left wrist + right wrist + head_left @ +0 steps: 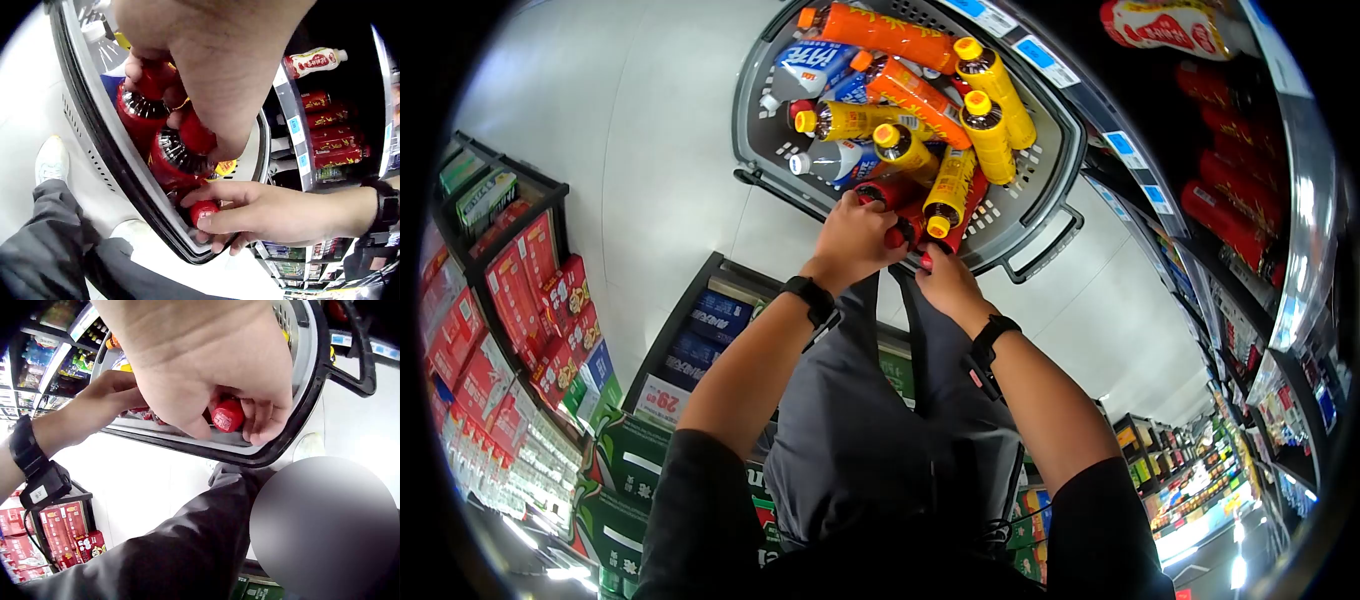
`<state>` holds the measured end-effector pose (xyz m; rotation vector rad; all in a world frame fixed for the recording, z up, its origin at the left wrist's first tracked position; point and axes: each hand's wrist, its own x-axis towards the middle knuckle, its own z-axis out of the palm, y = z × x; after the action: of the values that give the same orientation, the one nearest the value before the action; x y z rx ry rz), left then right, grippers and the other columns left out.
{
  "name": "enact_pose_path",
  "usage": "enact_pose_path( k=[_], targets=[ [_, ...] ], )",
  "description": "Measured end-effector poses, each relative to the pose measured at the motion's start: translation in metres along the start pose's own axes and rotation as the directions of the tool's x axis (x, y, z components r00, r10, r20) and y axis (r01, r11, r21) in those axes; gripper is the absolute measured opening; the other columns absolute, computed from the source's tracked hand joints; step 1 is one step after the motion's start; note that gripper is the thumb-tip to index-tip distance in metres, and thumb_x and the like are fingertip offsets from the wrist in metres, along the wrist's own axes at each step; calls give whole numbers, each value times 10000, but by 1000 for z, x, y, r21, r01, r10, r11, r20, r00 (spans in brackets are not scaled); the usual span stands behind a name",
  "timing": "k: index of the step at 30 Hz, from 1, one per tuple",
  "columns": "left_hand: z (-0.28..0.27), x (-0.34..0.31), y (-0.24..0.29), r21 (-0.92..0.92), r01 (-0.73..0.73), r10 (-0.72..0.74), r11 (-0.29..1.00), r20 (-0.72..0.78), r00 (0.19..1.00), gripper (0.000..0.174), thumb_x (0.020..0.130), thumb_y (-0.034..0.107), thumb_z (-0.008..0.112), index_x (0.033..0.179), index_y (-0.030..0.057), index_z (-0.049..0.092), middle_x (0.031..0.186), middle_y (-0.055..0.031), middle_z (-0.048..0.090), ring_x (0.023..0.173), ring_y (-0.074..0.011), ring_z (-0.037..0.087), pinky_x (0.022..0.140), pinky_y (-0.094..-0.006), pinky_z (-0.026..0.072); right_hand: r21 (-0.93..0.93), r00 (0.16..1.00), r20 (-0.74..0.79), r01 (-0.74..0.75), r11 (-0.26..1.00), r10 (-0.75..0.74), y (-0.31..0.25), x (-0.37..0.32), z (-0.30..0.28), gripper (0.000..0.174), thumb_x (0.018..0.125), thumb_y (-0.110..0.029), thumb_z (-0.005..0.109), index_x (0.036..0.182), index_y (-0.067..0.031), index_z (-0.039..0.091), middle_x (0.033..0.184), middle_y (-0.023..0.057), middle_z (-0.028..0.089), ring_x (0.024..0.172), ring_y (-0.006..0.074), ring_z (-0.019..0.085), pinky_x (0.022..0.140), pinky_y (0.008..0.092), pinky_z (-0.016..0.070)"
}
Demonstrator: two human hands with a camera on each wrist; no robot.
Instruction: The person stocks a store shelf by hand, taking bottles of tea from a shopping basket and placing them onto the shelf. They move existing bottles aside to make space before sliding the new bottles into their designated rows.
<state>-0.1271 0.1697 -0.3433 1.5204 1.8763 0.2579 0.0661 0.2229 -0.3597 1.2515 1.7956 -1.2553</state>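
Note:
A grey shopping basket (743, 110) stands in front of me, filled with drink bottles. My left hand (855, 238) is over its near side, gripping two red bottles by their caps. In the left wrist view, one red bottle (132, 120) stands beside the other red bottle (175, 164), the fingers curled about the caps. To the right, my right hand (952, 285) pinches the red cap (228, 416) of a third bottle between thumb and fingers, close to the near rim. Most of that bottle is hidden by the hand. Yellow-capped bottles (988, 140) lie just beyond.
Orange bottles (885, 38) and blue-labelled clear bottles (812, 62) also lie in the basket. A black handle (1045, 255) sticks out on its right. Shelves with red bottles (1235, 225) run along the right; red boxes (520, 290) are stacked at left.

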Motion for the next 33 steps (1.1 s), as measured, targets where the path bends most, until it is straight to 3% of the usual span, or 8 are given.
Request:
enact_pose_path(
  k=[4,6,11,13,17,23,26,33],
  targets=[
    [-6,-12,5,-30,-17,16,999,-18,1000,323,679,412,703,800,112,708,810,-60,636,830,-328,557,800,-380,491,-81,993,-95,65,995,-72,7,-5,-10,308,859,-216,595,1144,-99,606,937,225,672,914,417,632,800,495,505],
    [-12,-24,12,-42,-16,12,999,-93,996,297,692,405,699,804,131,702,824,-36,612,915,-325,551,824,-381,499,-43,987,-133,86,995,-91,7,-18,-24,250,847,-188,636,1084,-115,604,924,194,674,901,381,643,775,460,512],
    [-33,-40,18,13,-42,43,999,-88,995,308,697,399,692,794,107,690,836,-23,622,934,-313,553,830,-373,502,-9,971,-227,72,997,-73,13,-47,-70,166,849,-189,678,978,-121,599,901,140,648,859,320,638,731,408,502],
    [-41,-44,22,10,-8,8,1000,-66,998,325,701,405,689,790,92,686,832,-24,626,932,-311,554,821,-365,504,-72,977,-211,3,997,-18,4,-62,-90,142,856,-198,676,955,-123,607,871,125,637,829,313,625,715,406,495],
    [-53,-54,28,17,8,-6,1000,-84,996,319,710,402,682,761,87,672,808,-28,625,924,-320,555,814,-350,507,-173,981,-170,61,983,-91,-17,-100,-110,105,867,-186,659,939,-121,618,825,99,614,787,306,607,699,399,488],
    [-67,-71,33,12,3,-1,1000,-141,990,306,724,372,672,734,66,653,764,-53,610,857,-316,548,825,-358,497,-155,990,-104,77,985,-94,-32,-131,-106,88,864,-160,655,932,-110,633,811,95,609,749,285,605,673,372,486],
    [-75,-80,31,-58,42,-47,997,-101,994,305,721,365,680,729,62,651,749,-59,598,844,-316,545,818,-376,496,-88,985,-138,89,992,-101,-35,-137,-102,102,856,-144,669,938,-95,634,807,79,614,732,227,608,659,338,485],
    [-104,-100,35,-142,90,-119,986,-210,970,291,683,330,725,694,48,653,726,-71,581,852,-335,583,869,-395,495,-68,988,-122,85,994,-93,-40,-152,-108,104,863,-148,670,945,-92,639,827,88,623,731,231,606,671,341,492]
  ],
)
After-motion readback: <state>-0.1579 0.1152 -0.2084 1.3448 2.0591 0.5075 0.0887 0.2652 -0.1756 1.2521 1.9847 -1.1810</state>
